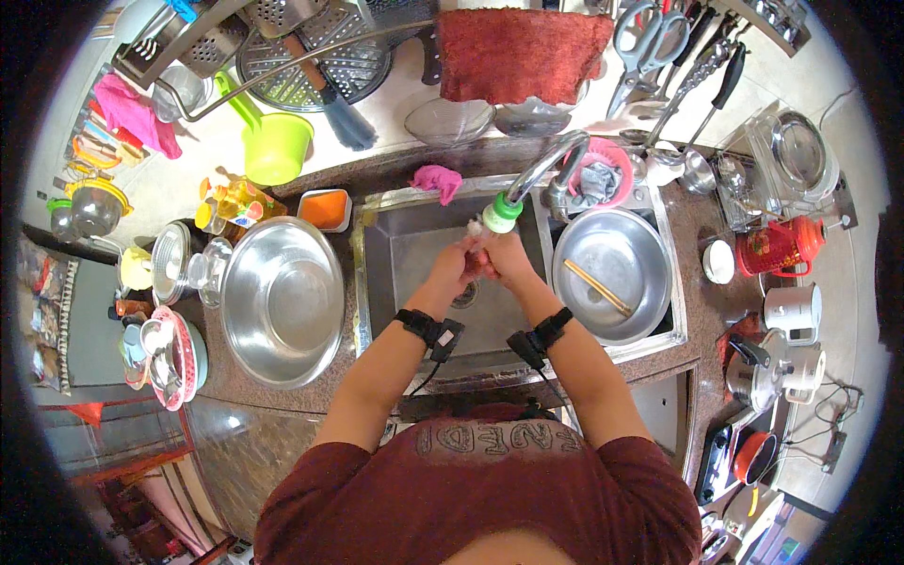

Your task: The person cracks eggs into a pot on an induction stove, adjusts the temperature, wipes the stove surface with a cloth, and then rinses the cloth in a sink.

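Both hands are together over the left basin of a steel sink [452,332], just under the green and white nozzle [502,213] of a curved chrome faucet [551,159]. My left hand [452,267] touches my right hand [503,256], with fingers bent. A small pale, whitish thing, perhaps a scrubber or foam, shows at the fingertips; which hand holds it I cannot tell. Straps with small devices are on both wrists. In the right basin sits a round metal bowl [613,275] with a wooden stick [599,287] lying in it.
A large steel bowl [282,304] stands on the counter left of the sink, near an orange-filled container [325,210]. A pink cloth [436,182] lies on the sink's back rim. A pink basket [599,171] holds a grey cloth behind the right basin. A red thermos [780,246] is at the right.
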A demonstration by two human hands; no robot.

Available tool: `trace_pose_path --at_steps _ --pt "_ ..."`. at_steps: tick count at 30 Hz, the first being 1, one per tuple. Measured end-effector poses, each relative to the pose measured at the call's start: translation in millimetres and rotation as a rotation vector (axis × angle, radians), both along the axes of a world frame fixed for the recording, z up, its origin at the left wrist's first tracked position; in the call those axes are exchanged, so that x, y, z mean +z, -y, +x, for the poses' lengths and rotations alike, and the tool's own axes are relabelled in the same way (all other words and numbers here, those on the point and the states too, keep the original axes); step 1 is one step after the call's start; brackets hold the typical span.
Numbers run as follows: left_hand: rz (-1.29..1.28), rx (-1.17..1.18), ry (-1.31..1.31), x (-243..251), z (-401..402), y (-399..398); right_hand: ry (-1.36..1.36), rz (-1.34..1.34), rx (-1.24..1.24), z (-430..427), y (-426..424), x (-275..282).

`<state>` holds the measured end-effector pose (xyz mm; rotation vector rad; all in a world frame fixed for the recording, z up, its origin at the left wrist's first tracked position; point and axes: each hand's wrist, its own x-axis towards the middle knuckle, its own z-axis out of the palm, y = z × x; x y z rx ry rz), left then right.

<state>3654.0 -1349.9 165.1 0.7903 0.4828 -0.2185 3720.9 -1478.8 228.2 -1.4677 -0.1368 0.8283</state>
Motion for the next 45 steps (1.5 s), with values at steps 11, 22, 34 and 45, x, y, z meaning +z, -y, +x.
trace_pose_path --at_steps 11,22,34,45 --pt "-0.058 0.141 0.05 -21 2 0 0.372 0.223 -0.234 9 -8 -32" --pt "-0.039 0.119 -0.01 -11 10 11 0.363 -0.206 -0.157 6 12 -31" --pt "-0.154 0.139 0.03 36 -1 33 0.732 -0.7 -0.231 74 100 -30" --pt "0.446 -0.205 -0.181 32 -64 -5 0.421 -0.266 0.322 -3 90 -10"
